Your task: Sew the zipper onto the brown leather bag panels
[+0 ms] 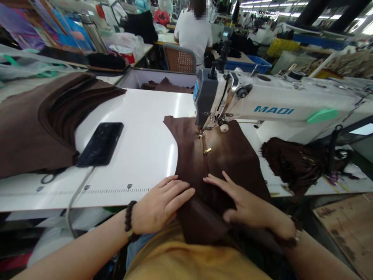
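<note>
The brown panel (233, 155) lies on the worktop (140, 136), its zipper (206, 155) under the sewing machine (274, 105) foot. The left hand (159, 204) and right hand (244, 204) press flat, fingers extended, gripping nothing. They flank the zipper, probably to keep the seam straight.

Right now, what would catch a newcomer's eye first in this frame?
The white MAQI sewing machine stands at centre right, its needle over a dark brown fabric piece with a zipper. The left hand and right hand press flat on its near end. A black smartphone lies left.
</note>
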`<state>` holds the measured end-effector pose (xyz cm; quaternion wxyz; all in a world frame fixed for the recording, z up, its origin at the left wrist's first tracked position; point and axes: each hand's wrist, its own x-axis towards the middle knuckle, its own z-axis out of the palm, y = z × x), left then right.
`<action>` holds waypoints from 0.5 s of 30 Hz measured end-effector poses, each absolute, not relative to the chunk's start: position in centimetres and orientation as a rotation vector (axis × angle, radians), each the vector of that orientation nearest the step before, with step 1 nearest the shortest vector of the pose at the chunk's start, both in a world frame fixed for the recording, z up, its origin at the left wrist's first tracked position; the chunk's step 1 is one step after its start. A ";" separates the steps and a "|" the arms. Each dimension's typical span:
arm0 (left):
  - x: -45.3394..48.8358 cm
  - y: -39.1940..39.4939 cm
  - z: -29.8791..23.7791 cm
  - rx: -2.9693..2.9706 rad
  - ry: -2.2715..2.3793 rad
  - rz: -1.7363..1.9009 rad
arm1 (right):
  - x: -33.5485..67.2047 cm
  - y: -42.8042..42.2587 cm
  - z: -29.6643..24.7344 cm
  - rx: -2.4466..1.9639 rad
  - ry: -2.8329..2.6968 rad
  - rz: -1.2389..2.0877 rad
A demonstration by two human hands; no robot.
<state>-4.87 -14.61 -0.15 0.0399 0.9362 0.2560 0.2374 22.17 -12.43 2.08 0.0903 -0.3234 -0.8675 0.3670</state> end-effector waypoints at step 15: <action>-0.6 -13.4 2.5 2.543 1.054 1.298 | 24.4 -17.2 -2.5 -1.562 -1.635 0.958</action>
